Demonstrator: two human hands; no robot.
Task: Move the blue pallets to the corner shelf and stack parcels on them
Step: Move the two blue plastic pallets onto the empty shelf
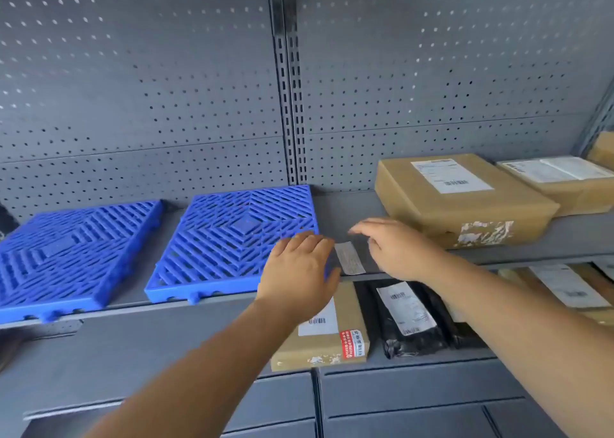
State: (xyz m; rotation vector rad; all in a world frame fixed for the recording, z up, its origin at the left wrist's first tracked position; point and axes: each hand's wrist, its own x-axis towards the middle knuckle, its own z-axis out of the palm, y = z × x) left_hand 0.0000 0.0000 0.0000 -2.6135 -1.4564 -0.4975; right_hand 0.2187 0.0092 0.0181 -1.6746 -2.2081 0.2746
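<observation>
right blue pallet (232,235): likely stiff, light; grip edges | left hand (295,271) at its corner, right hand (398,248) beside: fingers loose, empty

Barcoded labels (452,176) on brown parcel (432,215), lower carton (312,349), black bag (445,324), red sticker (352,344) on carton, no text legible

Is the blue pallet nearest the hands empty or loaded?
Empty: nothing lies on the pallet; the left hand covers only its near corner.

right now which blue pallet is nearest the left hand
The right blue pallet: the left hand is at its near right corner, while the left blue pallet lies well apart.
</observation>
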